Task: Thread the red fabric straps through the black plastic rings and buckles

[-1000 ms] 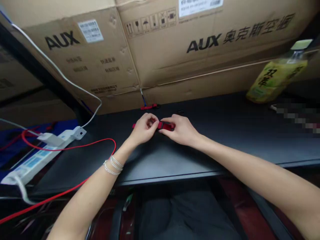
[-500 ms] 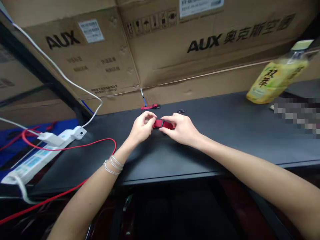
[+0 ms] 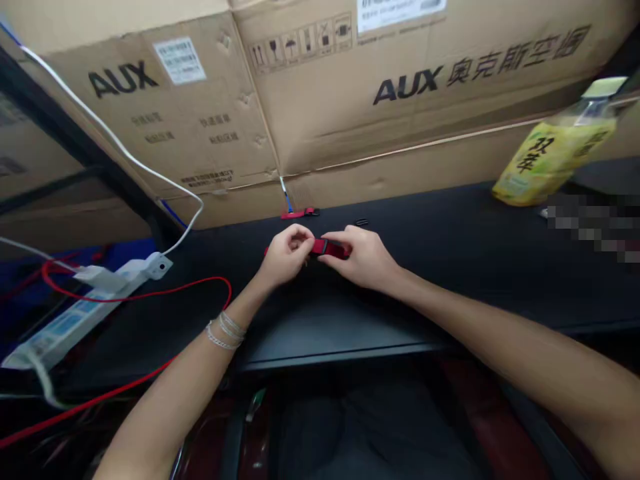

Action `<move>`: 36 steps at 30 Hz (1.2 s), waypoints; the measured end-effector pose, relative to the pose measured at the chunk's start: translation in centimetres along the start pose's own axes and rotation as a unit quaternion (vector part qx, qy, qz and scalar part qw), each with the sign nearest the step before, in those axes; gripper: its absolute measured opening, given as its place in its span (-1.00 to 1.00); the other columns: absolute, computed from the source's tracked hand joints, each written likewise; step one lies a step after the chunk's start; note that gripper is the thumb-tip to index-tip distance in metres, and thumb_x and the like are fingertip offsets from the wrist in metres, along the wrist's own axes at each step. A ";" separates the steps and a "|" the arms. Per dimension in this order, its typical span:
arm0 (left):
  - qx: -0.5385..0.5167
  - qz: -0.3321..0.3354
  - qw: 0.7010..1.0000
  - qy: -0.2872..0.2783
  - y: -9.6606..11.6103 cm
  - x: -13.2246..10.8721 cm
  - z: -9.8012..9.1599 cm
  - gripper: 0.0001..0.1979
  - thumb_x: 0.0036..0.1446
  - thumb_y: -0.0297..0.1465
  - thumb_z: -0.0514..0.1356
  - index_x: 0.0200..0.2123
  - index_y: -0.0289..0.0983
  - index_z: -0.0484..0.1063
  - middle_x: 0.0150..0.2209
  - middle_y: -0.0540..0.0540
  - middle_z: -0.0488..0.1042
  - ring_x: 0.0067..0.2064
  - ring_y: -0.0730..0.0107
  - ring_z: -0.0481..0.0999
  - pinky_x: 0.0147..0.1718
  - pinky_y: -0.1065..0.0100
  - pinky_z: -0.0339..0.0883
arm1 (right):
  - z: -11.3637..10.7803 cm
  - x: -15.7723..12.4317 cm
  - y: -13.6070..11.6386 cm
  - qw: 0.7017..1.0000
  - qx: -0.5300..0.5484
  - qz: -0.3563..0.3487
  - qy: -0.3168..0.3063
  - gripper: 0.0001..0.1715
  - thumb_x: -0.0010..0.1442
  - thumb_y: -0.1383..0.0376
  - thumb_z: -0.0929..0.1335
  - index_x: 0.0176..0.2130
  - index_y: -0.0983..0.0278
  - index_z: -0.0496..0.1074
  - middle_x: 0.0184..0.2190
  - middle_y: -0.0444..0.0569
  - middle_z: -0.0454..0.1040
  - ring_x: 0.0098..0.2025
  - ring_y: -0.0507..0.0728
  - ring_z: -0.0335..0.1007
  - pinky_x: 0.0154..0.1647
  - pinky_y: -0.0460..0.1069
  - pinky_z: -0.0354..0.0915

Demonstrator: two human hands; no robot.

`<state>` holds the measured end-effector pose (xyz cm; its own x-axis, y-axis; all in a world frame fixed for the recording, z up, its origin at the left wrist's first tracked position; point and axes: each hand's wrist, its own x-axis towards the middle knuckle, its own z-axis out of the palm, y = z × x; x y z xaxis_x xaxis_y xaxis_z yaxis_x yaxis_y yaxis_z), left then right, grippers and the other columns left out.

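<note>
Working at the black worktop [image 3: 450, 280] under large AUX cardboard cartons [image 3: 400, 87], with a white power strip [image 3: 75, 317] and a red cable [image 3: 150, 295] off to my left and a yellow-green plastic bottle [image 3: 553, 160] tilted at far right. Centre of the worktop, my left hand [image 3: 287, 257] and right hand [image 3: 363, 260] are both closed on a red strap [image 3: 330, 249], fingers pinching it from either end, hands narrowly apart. Its long axis runs left to right across me, dipping slightly rightward. Against half a second ago, its left tail shows again past my left hand. Beyond, a second red strap [image 3: 300, 214] lies by the carton foot, a small black ring [image 3: 362, 222] near it.
</note>
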<state>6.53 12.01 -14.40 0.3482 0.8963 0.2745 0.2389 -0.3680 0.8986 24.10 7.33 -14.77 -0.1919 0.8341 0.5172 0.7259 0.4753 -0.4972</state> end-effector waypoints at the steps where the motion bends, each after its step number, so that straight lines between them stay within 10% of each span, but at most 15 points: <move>1: 0.002 0.002 1.000 0.000 0.0 0.0 0.0 -0.88 0.02 -0.37 0.19 -0.40 -0.30 0.31 -0.54 0.05 0.34 -0.59 0.55 0.33 -0.60 0.47 0.24 | 0.0 0.0 0.0 1.000 0.000 -0.001 -0.001 -0.63 0.08 0.17 0.41 -0.12 0.27 0.55 -0.46 -0.08 0.35 -0.45 0.03 0.21 -0.38 -0.07 0.10; 36: 0.020 0.039 0.999 0.005 0.2 -0.3 0.2 -0.86 0.02 -0.36 0.21 -0.36 -0.29 0.32 -0.48 0.04 0.35 -0.55 0.58 0.30 -0.57 0.51 0.19 | 0.0 0.0 -0.2 1.000 0.008 -0.002 0.000 -0.71 0.08 0.19 0.41 -0.19 0.26 0.55 -0.48 -0.09 0.32 -0.45 0.03 0.20 -0.39 -0.08 0.09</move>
<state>6.64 11.63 -14.31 0.3590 0.8668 0.3461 0.2480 -0.4461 0.8599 23.94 7.21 -14.66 -0.1951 0.8318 0.5196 0.7144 0.4835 -0.5058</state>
